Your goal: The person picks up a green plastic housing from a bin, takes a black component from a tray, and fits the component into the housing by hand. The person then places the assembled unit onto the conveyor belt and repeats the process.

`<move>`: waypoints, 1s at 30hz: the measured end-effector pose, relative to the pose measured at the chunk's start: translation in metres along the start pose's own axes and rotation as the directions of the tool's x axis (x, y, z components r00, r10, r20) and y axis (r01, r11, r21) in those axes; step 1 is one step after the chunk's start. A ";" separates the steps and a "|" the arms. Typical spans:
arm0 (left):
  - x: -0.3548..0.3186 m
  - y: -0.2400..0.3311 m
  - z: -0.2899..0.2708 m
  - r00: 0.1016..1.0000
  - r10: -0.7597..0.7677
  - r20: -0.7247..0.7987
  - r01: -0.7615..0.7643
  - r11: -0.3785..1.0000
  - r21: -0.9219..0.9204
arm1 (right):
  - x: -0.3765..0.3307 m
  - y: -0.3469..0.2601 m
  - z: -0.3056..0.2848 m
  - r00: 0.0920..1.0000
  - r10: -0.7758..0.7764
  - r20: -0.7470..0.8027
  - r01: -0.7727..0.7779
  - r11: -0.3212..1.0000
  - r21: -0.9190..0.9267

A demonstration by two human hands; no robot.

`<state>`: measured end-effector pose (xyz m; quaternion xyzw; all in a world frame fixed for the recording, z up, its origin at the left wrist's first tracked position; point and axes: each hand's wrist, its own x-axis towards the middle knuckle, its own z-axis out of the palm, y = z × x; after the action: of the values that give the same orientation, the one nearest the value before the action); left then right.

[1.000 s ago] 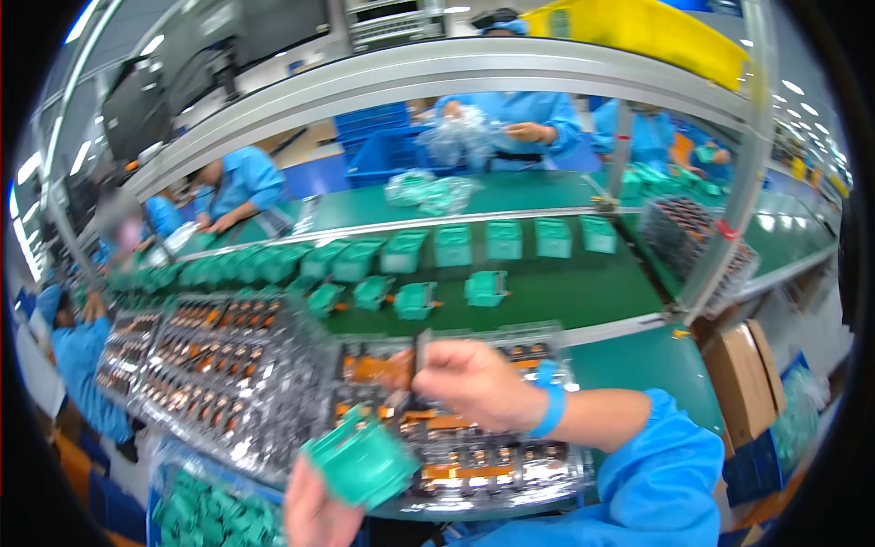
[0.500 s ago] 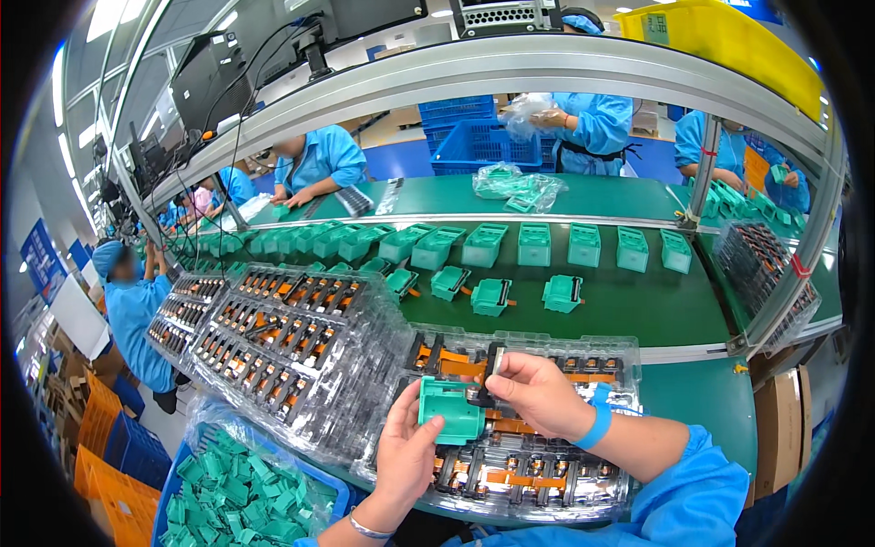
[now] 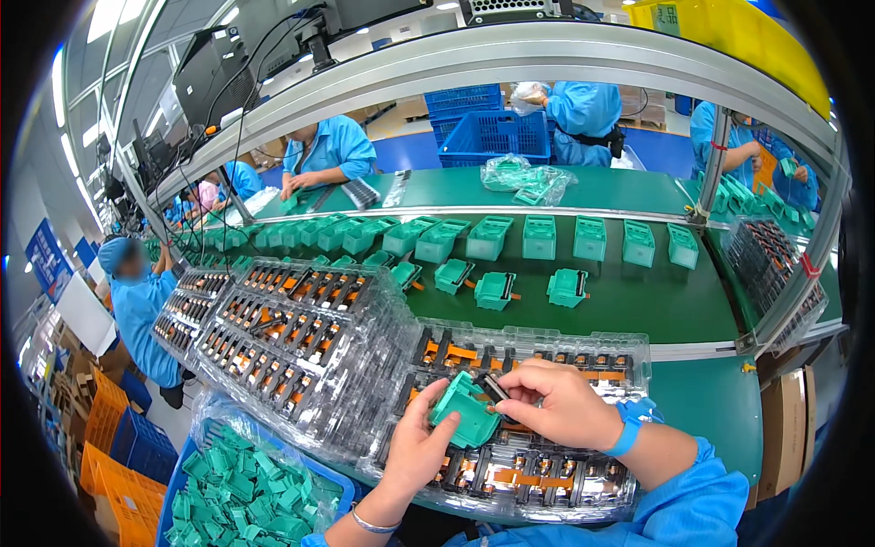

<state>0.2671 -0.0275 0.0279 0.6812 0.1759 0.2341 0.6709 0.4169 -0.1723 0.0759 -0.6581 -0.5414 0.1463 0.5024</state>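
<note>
My left hand (image 3: 421,445) grips a green plastic housing (image 3: 470,419) by its left side, its hollow inside facing up. The housing is tilted. In my right hand (image 3: 561,406) is a small black strip-shaped part (image 3: 493,387), pinched at the housing's upper right edge. Whether the part sits in the housing or only touches it, I cannot tell. Both hands are above a clear plastic tray (image 3: 629,351) holding rows of black parts with orange flat ribbons.
Stacked clear trays (image 3: 351,392) of similar parts stand to the left. A blue crate (image 3: 339,486) at the lower left holds many green housings. Beyond, a green conveyor (image 3: 638,310) carries rows of housings under a metal frame (image 3: 456,55). Co-workers in blue sit across the line.
The housing has turned from nearly level to tilted and shifted slightly right. The black part has gone from upright to slanting at its edge, as my right hand moved right and a little down.
</note>
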 end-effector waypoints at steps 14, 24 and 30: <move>-0.002 -0.005 0.000 0.994 0.110 0.021 -0.112 0.965 0.239 | -0.003 -0.002 -0.005 0.999 0.005 -0.035 -0.009 0.993 -0.116; -0.004 0.007 0.012 1.000 -0.010 0.029 0.012 0.996 -0.087 | 0.003 0.028 -0.009 0.956 0.240 0.170 -0.257 0.962 0.090; -0.009 0.021 0.023 0.997 0.073 0.005 -0.073 0.997 0.039 | -0.001 0.042 -0.002 0.976 0.199 0.093 -0.217 0.937 0.272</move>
<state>0.2714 -0.0525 0.0484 0.7006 0.1542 0.2535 0.6490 0.4415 -0.1704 0.0423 -0.6288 -0.4581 0.2949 0.5547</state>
